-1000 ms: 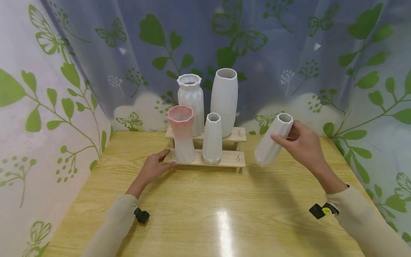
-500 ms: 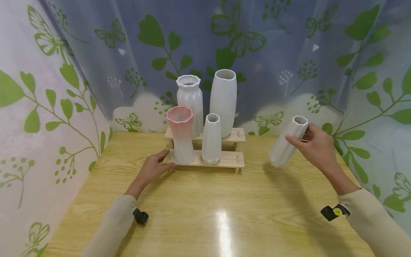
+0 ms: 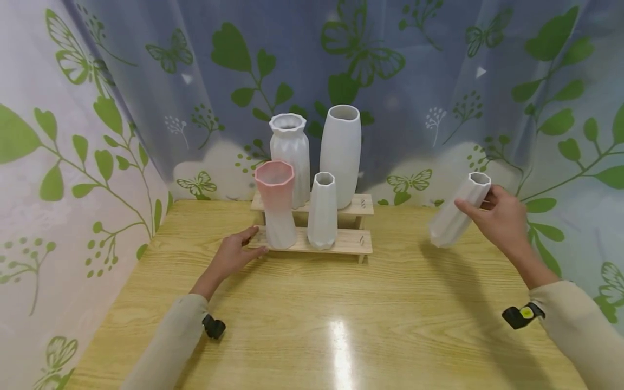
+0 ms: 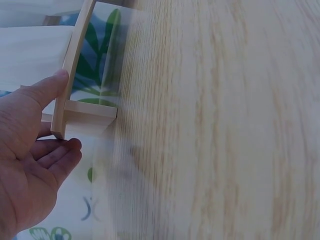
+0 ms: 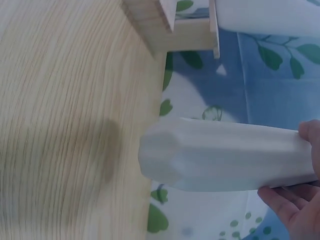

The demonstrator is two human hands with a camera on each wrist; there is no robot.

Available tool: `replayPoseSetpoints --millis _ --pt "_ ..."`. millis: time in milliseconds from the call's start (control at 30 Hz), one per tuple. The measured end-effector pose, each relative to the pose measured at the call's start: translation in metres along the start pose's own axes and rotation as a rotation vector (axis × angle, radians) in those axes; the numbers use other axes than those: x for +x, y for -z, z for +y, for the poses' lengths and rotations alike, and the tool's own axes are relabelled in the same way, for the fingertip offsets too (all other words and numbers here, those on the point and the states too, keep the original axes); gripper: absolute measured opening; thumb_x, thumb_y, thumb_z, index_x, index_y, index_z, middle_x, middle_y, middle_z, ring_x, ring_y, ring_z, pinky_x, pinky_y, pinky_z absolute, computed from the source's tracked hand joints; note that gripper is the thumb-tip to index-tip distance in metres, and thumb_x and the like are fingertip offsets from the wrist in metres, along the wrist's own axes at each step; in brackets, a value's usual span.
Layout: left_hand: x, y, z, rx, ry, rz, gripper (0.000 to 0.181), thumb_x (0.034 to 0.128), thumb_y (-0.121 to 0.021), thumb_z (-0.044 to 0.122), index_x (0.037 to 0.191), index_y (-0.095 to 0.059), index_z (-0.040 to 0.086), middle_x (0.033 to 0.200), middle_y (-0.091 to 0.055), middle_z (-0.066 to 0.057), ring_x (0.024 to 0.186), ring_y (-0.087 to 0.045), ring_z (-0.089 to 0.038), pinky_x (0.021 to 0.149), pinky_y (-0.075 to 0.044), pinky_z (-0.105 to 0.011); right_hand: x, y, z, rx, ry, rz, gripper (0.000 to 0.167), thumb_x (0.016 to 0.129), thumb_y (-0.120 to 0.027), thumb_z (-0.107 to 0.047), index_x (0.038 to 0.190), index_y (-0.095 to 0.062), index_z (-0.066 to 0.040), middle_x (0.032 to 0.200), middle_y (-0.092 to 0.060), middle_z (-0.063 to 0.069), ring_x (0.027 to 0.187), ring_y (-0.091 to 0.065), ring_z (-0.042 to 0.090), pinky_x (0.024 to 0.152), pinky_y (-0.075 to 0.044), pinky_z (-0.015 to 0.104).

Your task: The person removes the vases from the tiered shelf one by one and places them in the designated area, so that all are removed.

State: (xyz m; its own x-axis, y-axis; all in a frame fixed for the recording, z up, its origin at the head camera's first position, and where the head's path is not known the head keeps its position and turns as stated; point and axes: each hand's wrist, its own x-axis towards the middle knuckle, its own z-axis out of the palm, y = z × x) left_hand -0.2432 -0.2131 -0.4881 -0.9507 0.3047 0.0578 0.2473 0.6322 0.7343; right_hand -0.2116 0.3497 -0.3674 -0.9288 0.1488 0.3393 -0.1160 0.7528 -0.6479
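Note:
My right hand pinches a slim white faceted vase near its rim, between thumb and fingers. Tilted with its mouth to the upper right, the vase hangs above the table; the right wrist view shows its base apart from the wood. With thumb and fingers, my left hand grips the left end of the lower board of a two-step wooden stand. On that board stand a pink-rimmed vase and a small white vase. Behind them, a ruffle-rimmed white vase and a tall smooth white vase occupy the upper step.
A light wood-grain table carries the stand. Leaf-and-butterfly curtains hang behind the table and along both sides. The shadow of the right arm and held vase falls on the table at right.
My right hand has carried the tilted vase further right, away from the stand. The left hand keeps its hold on the board, and the vases on the stand have stayed put.

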Motion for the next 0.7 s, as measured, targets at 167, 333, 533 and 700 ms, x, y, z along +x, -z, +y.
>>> replayPoseSetpoints --millis 167,333,533,700 --pt "0.001 0.0 -0.001 0.003 0.008 0.001 0.081 0.0957 -0.073 0.042 0.156 -0.039 -0.001 0.158 -0.039 -0.021 0.136 -0.05 -0.043 0.107 -0.048 -0.053 0.004 0.006 0.01 -0.03 -0.016 -0.009 0.071 0.092 -0.077 -0.04 0.133 -0.055 0.014 0.128 -0.06 0.039 0.11 -0.064 0.054 0.061 -0.037 -0.003" --pt "0.002 -0.001 0.0 0.008 0.021 0.002 0.082 0.0956 -0.073 0.044 0.156 -0.038 0.0 0.159 -0.039 -0.021 0.136 -0.05 -0.043 0.106 -0.048 -0.053 0.011 0.011 0.022 -0.077 -0.011 0.003 0.07 0.093 -0.076 -0.041 0.13 -0.055 0.014 0.124 -0.062 0.039 0.107 -0.067 0.05 0.061 -0.036 -0.002" --pt "0.0 -0.001 0.0 0.011 0.024 0.003 0.081 0.0962 -0.072 0.041 0.156 -0.038 -0.002 0.159 -0.038 -0.022 0.137 -0.049 -0.043 0.107 -0.048 -0.053 0.02 0.014 0.036 -0.108 -0.031 0.0 0.074 0.093 -0.074 -0.047 0.133 -0.056 0.012 0.126 -0.062 0.036 0.106 -0.068 0.047 0.061 -0.033 -0.002" --pt "0.002 0.0 0.001 0.012 0.015 0.0 0.082 0.0964 -0.072 0.041 0.156 -0.037 -0.003 0.159 -0.037 -0.023 0.137 -0.049 -0.043 0.107 -0.047 -0.053 0.029 0.016 0.048 -0.108 -0.046 -0.006 0.074 0.095 -0.071 -0.047 0.134 -0.055 0.013 0.126 -0.062 0.038 0.108 -0.064 0.052 0.059 -0.033 -0.001"
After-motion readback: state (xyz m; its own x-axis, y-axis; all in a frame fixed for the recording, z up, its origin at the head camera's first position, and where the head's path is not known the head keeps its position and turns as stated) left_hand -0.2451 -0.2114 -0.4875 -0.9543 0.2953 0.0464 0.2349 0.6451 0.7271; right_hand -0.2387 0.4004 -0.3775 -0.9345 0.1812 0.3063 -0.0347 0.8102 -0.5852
